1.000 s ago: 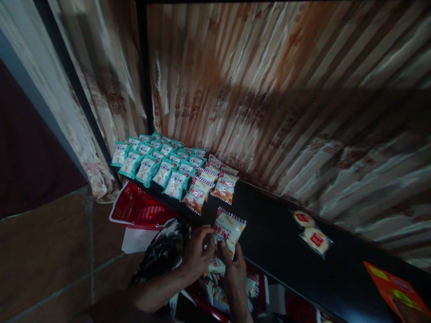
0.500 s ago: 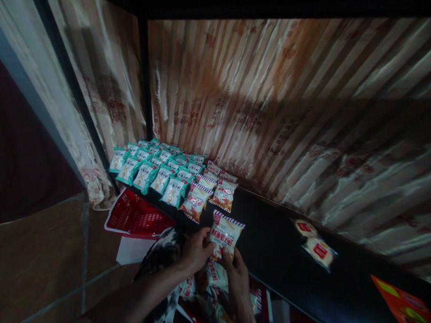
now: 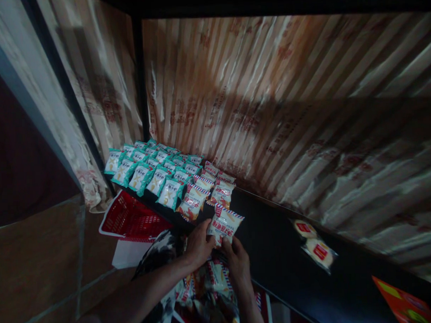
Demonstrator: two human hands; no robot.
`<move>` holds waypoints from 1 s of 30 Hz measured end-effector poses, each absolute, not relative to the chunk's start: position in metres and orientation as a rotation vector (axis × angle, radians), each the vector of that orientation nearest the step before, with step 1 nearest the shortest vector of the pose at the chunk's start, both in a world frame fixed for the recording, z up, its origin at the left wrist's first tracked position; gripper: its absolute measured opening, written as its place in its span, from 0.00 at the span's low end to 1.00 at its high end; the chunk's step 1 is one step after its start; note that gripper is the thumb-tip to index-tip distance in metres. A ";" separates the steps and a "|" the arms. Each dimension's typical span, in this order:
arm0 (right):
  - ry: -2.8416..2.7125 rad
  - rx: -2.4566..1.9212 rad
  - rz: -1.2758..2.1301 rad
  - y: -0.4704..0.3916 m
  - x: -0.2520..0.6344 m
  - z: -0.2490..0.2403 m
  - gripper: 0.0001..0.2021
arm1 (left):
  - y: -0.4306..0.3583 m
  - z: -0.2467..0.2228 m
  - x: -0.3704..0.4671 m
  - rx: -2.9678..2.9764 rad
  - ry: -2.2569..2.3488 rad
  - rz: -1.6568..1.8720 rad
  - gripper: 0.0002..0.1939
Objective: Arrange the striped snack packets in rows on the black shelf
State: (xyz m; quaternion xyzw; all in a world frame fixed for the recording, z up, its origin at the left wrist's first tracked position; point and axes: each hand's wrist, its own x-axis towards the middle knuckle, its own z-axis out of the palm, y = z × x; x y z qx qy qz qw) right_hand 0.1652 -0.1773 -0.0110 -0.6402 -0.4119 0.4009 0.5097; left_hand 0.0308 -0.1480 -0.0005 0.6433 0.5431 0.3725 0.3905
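Observation:
A white snack bag (image 3: 225,225) with red lettering and a striped top edge is held upright between my hands at the shelf's front edge. My left hand (image 3: 199,244) grips its left side, thumb and fingers closed on it. At its lower right, my right hand (image 3: 237,262) pinches the bag. Just beyond stand matching white-and-red bags (image 3: 193,202) in short rows, one behind another. Left of those are rows of teal snack bags (image 3: 169,192). Below my hands, a basket of more white-and-red bags (image 3: 219,277) is partly hidden by my forearms.
The black shelf (image 3: 267,235) runs to the right, with a clear packet of round pieces (image 3: 317,250) and an orange packet (image 3: 404,301) on it. A red basket (image 3: 132,218) stands on the tiled floor at left. A pleated curtain (image 3: 255,99) hangs behind, beside a black post (image 3: 140,79).
Both hands have moved slightly forward and up with the snack bag, closer to the standing white-and-red bags. The view has shifted a little.

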 end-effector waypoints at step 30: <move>-1.061 -1.775 0.702 -0.111 0.183 -0.018 0.32 | -0.118 -0.040 0.062 1.861 1.295 0.979 0.35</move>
